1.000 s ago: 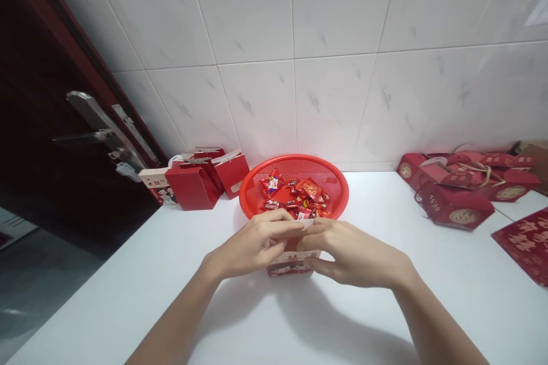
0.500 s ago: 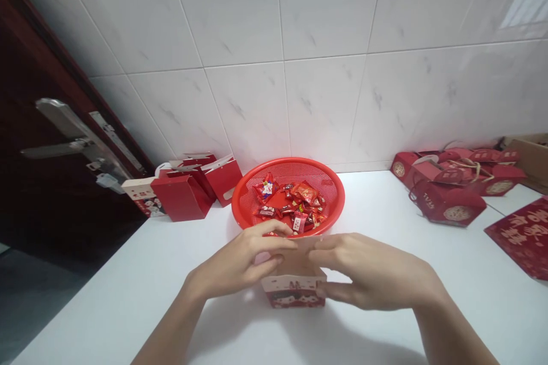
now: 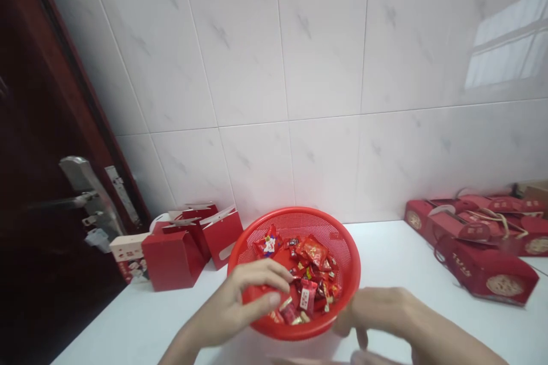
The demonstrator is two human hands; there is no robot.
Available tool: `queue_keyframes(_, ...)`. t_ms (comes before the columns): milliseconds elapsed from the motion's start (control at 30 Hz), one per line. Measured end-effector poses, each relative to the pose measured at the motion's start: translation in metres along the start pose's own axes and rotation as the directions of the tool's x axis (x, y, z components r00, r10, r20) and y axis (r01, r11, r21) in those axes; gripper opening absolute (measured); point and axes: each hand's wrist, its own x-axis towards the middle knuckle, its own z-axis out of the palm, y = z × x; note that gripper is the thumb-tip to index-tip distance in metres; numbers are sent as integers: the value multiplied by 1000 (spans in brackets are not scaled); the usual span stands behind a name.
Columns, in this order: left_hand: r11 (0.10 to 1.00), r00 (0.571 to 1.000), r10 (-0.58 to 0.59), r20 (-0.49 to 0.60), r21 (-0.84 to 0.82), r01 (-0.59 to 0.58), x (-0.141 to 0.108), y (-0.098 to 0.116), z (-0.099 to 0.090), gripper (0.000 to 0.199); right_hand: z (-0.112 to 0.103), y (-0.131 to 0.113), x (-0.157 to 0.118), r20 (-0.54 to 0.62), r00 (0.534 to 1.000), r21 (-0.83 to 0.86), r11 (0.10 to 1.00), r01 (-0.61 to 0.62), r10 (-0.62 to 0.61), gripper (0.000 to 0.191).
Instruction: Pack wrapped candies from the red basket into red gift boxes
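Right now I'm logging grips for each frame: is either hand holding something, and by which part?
Left hand reaches over the red basket of wrapped candies, fingers curled; any grip cannot be told. Right hand is blurred at the rim; also unclear.

Red plastic basket of wrapped candies on a white counter, against a tiled wall. Left hand over the basket's near rim, fingers curled, thumb and forefinger close together. Right hand just beside the rim, blurred, grip unclear. Red gift boxes at far right, red paper bags at left beside a dark door.
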Motion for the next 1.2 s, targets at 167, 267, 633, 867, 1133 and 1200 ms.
queue_keyframes(167,974,975,-106,198,219,61,41,-31,-16,20,2,26,19,-16,982,83,979,-186,188,16)
queue_keyframes(267,917,926,-190,326,395,49,70,-46,-9,24,16,45,31,-74,977,111,975,-190,199,15)
queue_keyframes(633,780,808,-209,551,592,-202,111,-79,70,59,66,85,48,-146,953,243,943,-226,266,17)
queue_keyframes(867,650,841,-328,431,749,-130,114,-78,57,48,73,97,52,-157,884,215,889,-404,440,24)
queue_keyframes(1133,655,841,-437,318,754,55,133,-94,12,8,77,100,55,-180,837,300,839,-454,517,27)
queue_keyframes(1200,694,843,-436,314,714,93,136,-101,7,6,77,102,55,-185,827,342,824,-452,531,27)
